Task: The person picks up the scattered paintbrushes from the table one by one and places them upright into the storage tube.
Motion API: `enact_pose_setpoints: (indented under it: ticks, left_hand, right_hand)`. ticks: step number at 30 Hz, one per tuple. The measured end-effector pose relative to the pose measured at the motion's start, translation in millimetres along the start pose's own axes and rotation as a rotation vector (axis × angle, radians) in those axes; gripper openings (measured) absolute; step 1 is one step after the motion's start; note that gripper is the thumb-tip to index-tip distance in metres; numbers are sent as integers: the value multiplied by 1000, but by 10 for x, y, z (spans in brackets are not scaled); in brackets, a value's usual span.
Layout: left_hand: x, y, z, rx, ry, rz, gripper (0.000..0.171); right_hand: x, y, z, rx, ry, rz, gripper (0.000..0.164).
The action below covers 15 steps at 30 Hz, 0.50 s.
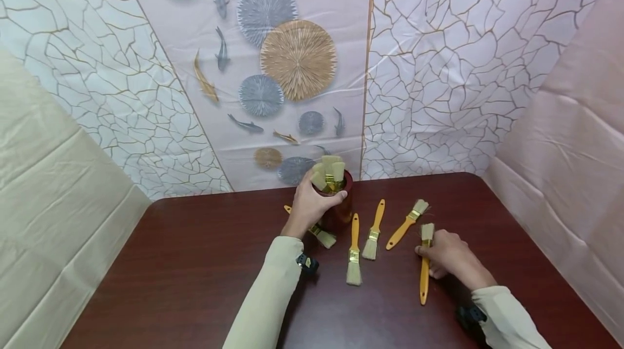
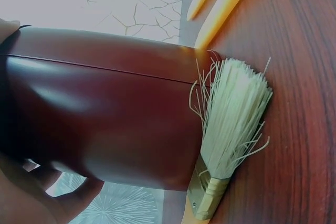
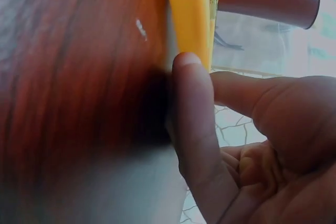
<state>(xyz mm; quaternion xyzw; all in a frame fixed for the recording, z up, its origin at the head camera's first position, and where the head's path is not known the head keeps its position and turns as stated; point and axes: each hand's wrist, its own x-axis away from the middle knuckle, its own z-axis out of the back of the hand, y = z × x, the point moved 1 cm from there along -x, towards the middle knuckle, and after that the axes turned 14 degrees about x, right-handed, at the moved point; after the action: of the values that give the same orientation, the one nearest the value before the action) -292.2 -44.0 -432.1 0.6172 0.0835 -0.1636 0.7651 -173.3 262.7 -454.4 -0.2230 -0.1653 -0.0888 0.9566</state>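
Note:
My left hand (image 1: 308,204) grips the upper part of a dark red cylindrical holder (image 1: 339,214) at the table's back. Several paintbrushes (image 1: 329,167) stand in it, bristles up. Beside the holder's base lies another paintbrush (image 2: 231,114), its pale bristles close to the wall in the left wrist view. On the right, my right hand (image 1: 449,254) pinches a yellow-handled paintbrush (image 1: 424,281) between thumb and fingers, bristles pointing away from me. The right wrist view shows the thumb and a finger on its yellow handle (image 3: 189,14); whether it touches the table I cannot tell.
Between the hands, paintbrushes lie on the dark wooden table (image 1: 205,278): one (image 1: 354,251) nearest me, one (image 1: 374,230) behind it, and one (image 1: 407,225) slanting to the right. A patterned cloth (image 1: 429,78) hangs behind the table's back edge.

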Motion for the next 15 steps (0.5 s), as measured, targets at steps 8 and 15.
enact_pose_setpoints:
  ticks: [8, 15]
  left_hand:
    - [-10, 8, 21, 8, 10, -26, 88]
    - [-13, -17, -16, 10, 3, -15, 87]
  right_hand:
    - [58, -26, 144, 7, 44, 29, 35]
    - [166, -148, 389, -56, 148, 146, 28]
